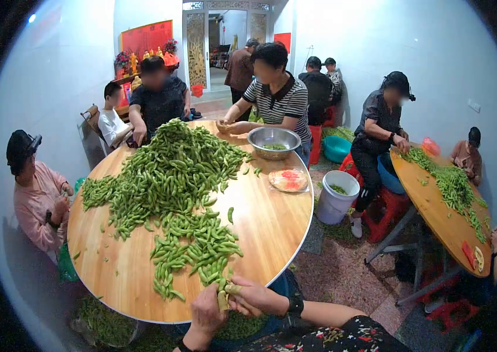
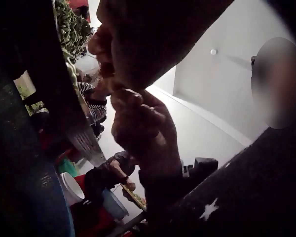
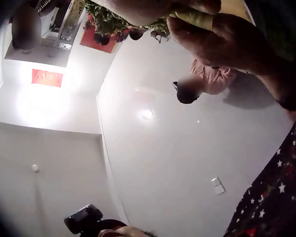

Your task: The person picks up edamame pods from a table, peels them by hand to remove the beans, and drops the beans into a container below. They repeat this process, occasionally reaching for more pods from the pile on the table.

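Note:
At the near edge of the round wooden table (image 1: 272, 258), my two hands meet over the rim. My left hand (image 1: 208, 311) pinches a green soybean pod (image 1: 222, 284) from the left. From the right, my right hand (image 1: 257, 297) closes its fingertips on the same pod. Tan-yellow coverings wrap the thumb tips. A loose spread of pods (image 1: 195, 246) lies just beyond the fingers, below a tall heap of pods (image 1: 172, 164). The left wrist view is dark, with the right hand (image 2: 143, 123) against the wall. In the right wrist view, the left hand (image 3: 227, 44) shows beside a yellowish piece.
A steel bowl (image 1: 273, 144) and a plastic-wrapped round package (image 1: 288, 180) sit at the table's right. Beneath the near edge is a tub of green pods or shells (image 1: 239, 325). A white bucket (image 1: 337, 196) stands on the floor. Several people sit around both tables.

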Available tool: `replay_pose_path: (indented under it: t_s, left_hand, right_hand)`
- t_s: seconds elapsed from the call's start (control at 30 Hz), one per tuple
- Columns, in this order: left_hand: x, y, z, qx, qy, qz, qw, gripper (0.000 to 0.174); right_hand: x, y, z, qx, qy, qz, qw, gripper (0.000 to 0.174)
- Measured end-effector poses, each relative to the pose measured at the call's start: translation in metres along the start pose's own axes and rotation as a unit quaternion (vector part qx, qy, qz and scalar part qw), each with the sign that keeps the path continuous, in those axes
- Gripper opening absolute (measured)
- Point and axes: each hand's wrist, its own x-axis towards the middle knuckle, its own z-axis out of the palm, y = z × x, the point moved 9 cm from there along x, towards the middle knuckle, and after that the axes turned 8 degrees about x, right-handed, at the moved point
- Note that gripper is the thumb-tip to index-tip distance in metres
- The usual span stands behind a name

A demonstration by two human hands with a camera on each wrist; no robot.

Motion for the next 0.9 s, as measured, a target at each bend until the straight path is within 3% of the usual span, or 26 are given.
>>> replay_pose_path:
  t_s: [0.1,0.17,0.2,0.23,0.27,0.3,0.33,0.4,0.47,0.53,0.67,0.73,0.9]
  left_hand:
    - [0.000,-0.010,-0.001,-0.084,0.017,-0.069,0.994,0.024]
    - [-0.004,-0.029,0.009,-0.162,0.004,-0.165,0.973,0.022]
    - [-0.006,-0.032,0.011,-0.158,0.001,-0.172,0.972,0.022]
    - [-0.008,-0.035,0.014,-0.160,0.004,-0.178,0.971,0.022]
    - [-0.007,-0.036,0.014,-0.162,0.010,-0.180,0.970,0.022]
    - [-0.007,-0.035,0.015,-0.174,0.000,-0.185,0.967,0.025]
    - [-0.006,-0.034,0.014,-0.171,0.002,-0.187,0.967,0.025]
    - [-0.002,-0.020,0.010,-0.115,0.004,-0.127,0.985,0.028]
    - [0.001,-0.014,0.004,-0.100,0.015,-0.093,0.990,0.032]
    - [0.000,-0.007,0.010,-0.111,-0.044,-0.088,0.989,0.034]
    - [-0.003,-0.002,0.018,-0.073,-0.079,-0.104,0.989,0.036]
    - [-0.003,0.009,0.011,-0.067,-0.058,-0.068,0.994,0.039]
    - [0.003,0.018,0.005,-0.079,-0.056,-0.029,0.995,0.040]
  right_hand:
    - [0.008,0.007,0.000,0.013,-0.016,-0.008,1.000,0.029]
    - [0.005,0.006,-0.010,-0.048,0.054,-0.009,0.997,0.034]
    - [0.008,0.011,-0.014,-0.043,0.050,-0.002,0.998,0.034]
    - [0.013,-0.002,-0.021,-0.198,0.059,-0.094,0.974,0.034]
    - [0.013,-0.017,-0.021,-0.346,0.065,-0.189,0.917,0.033]
    - [-0.010,-0.049,-0.007,-0.452,0.128,-0.324,0.821,0.030]
    - [-0.012,-0.054,-0.005,-0.450,0.125,-0.325,0.822,0.030]
    - [-0.007,-0.052,-0.012,-0.408,0.119,-0.253,0.869,0.032]
    - [-0.008,-0.061,-0.008,-0.422,0.105,-0.297,0.850,0.029]
    - [-0.004,-0.057,-0.006,-0.504,0.079,-0.319,0.798,0.028]
    - [-0.004,-0.054,0.005,-0.502,0.082,-0.358,0.783,0.024]
    - [-0.003,-0.050,0.008,-0.513,0.076,-0.395,0.758,0.023]
    - [-0.001,-0.059,-0.006,-0.449,0.080,-0.351,0.818,0.027]
